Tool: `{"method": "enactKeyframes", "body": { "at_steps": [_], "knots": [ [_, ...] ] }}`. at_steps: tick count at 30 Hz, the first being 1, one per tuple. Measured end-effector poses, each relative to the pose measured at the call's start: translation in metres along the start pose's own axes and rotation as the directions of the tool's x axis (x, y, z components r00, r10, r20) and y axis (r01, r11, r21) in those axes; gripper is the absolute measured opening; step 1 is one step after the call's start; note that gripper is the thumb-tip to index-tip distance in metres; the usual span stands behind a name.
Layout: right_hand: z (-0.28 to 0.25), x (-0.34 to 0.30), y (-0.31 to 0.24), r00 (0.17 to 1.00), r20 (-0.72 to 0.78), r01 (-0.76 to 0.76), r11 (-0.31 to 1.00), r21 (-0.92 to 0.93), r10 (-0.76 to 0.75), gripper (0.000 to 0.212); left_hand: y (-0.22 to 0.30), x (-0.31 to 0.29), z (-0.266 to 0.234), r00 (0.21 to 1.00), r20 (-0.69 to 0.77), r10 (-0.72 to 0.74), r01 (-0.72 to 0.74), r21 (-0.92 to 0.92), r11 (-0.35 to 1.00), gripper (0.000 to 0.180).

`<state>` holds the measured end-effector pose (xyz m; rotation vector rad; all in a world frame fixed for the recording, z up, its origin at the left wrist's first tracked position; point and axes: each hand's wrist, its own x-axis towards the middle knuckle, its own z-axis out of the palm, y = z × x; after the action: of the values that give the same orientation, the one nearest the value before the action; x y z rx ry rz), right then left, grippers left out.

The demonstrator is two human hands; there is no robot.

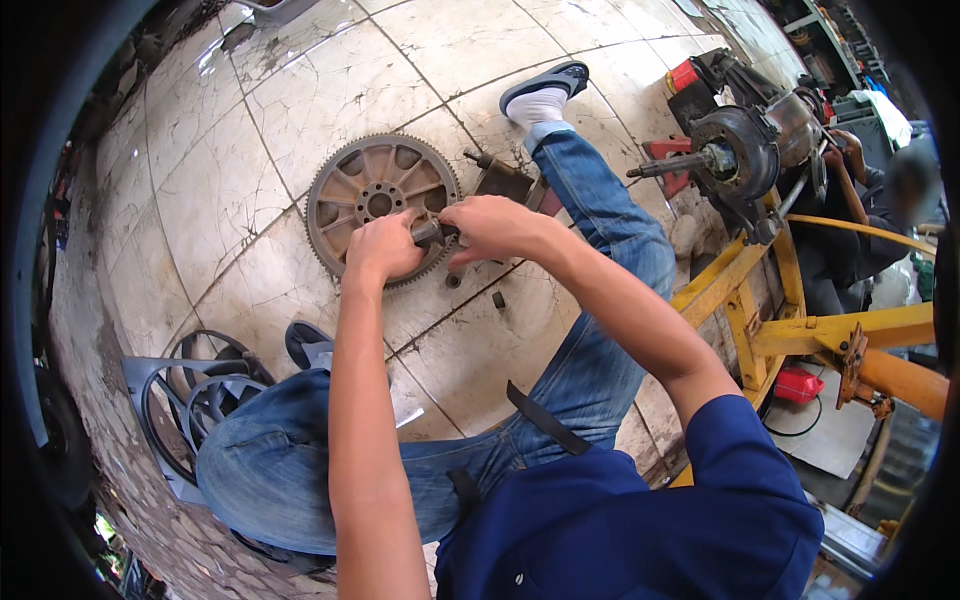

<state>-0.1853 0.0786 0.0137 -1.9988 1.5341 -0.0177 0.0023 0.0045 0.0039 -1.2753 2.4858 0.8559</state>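
Note:
A large toothed flywheel [335,185], brown and worn, lies flat on the tiled floor before me. Over its lower right rim, a short dark metal cylinder [428,232] sits between my hands. My left hand [383,248] is closed against the left end of this piece, above the wheel's face. From the right, my right hand [492,228] reaches across with its fingers bent around the other end. The fingers hide part of the piece, so its full shape cannot be seen.
A dark metal block [503,183] lies right of the flywheel. Small metal parts [499,299] rest on the tiles. Fan shrouds [150,400] are by my left knee. At right stand a hub assembly [735,145] and a yellow frame [840,332], with another person [865,200] behind.

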Motion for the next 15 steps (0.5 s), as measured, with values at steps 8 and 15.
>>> {"method": "enactKeyframes", "body": {
  "at_steps": [8,15],
  "knots": [
    [0.000,0.022,-0.001,0.970,0.217,-0.095,0.991,-0.089,0.113,0.062,0.001,0.001,0.002,1.000,0.009,-0.020,0.020,0.022,1.000,0.057],
    [-0.003,0.001,0.000,1.000,-0.015,-0.002,1.000,-0.013,0.002,0.056,-0.001,0.001,0.006,1.000,0.014,-0.028,0.028,0.013,1.000,0.058]
  ]
}}
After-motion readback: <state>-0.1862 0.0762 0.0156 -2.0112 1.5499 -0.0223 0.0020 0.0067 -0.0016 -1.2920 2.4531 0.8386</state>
